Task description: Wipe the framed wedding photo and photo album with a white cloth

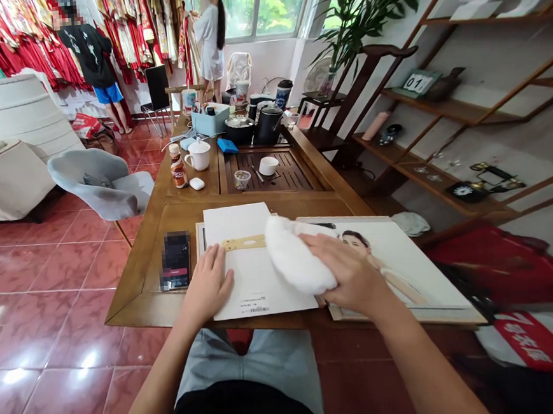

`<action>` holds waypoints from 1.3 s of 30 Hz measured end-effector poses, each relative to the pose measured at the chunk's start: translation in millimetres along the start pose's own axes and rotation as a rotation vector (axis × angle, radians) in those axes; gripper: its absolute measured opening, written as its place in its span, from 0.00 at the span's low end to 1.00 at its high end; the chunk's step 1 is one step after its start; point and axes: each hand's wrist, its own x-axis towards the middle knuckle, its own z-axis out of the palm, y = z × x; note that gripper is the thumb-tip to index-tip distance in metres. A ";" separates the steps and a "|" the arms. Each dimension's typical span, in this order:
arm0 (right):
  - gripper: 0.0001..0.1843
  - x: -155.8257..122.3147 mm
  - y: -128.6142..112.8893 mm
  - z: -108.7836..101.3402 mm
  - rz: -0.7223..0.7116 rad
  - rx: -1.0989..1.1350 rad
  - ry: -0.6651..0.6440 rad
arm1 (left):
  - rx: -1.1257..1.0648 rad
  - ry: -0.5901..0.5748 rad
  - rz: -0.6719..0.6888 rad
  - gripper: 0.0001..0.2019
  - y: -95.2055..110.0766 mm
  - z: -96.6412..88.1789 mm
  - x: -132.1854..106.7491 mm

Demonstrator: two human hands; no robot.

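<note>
My left hand (210, 277) lies flat on the left side of a white book or album (245, 289), its fingers stretched towards a gold strip (243, 243) across the cover. Printed text and a barcode show along the near edge of that cover. In my right hand (346, 268) is a bunched white cloth (292, 257), held over the album's right side and hiding part of the strip. Whether the cloth presses on the cover I cannot tell. A large photo print or panel (419, 263) lies to the right, partly behind my right forearm.
A phone (175, 261) lies left of the album on the wooden table (145, 300). Further back stand a bottle (177, 167), a lidded white cup (199, 154), a small white bowl (268, 165) and a black kettle (269, 124). Shelves rise at right; two people stand by hanging garments.
</note>
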 end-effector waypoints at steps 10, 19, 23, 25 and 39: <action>0.46 17.3 -62.0 31.1 0.096 0.106 -0.401 | -0.057 0.050 0.065 0.28 -4.5 3.6 -6.3; 0.43 3.1 -86.1 25.6 0.043 0.201 -0.477 | -0.075 0.066 0.036 0.28 -4.6 2.2 -6.3; 0.42 1.3 -85.5 24.5 0.017 0.214 -0.484 | -0.069 0.043 0.050 0.28 -6.3 2.6 -6.3; 0.39 5.3 -77.1 25.2 0.081 0.191 -0.464 | -0.076 0.029 0.054 0.28 -7.3 2.7 -6.3; 0.39 9.1 -73.4 26.6 0.061 0.227 -0.481 | -0.087 0.043 0.055 0.26 -7.2 2.1 -6.3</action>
